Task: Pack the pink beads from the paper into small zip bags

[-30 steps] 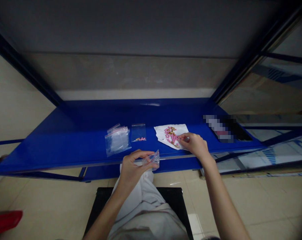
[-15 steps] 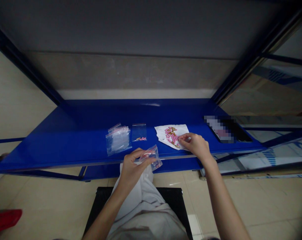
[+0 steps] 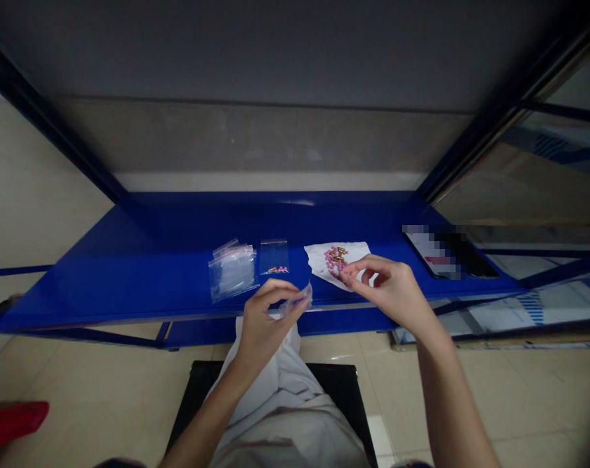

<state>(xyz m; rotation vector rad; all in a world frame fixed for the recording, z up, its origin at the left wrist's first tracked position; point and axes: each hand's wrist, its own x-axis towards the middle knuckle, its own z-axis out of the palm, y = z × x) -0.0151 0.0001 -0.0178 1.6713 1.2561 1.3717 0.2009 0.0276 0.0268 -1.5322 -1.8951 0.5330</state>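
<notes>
1. Two bare hands work above a blue steel shelf (image 3: 129, 292), with the person's lap in a white garment (image 3: 270, 390) just below it.
2. The left hand (image 3: 268, 318) has its grip closed on a small clear zip bag (image 3: 297, 302), pinching the bag between thumb and fingers at the shelf's front edge. The bag is crumpled, and its contents are too small to tell.
3. The right hand (image 3: 387, 292) is raised just over a white paper sheet (image 3: 319, 257), its fingers curled and its thumb and forefinger close together. Whether that grip holds anything, I cannot tell.
4. The paper sheet lies on the shelf, bearing a small heap of pink pills (image 3: 331, 260) mixed with gold capsules (image 3: 340, 257), right beside the right hand's fingertips.
5. To the left of the paper lie a zip bag with a few pills and capsules inside (image 3: 274, 257) and, beyond it, a stack of clear zip bags (image 3: 232, 272).
6. Farther right on the shelf lies a flat dark object (image 3: 445, 253), pixelated and unreadable.
</notes>
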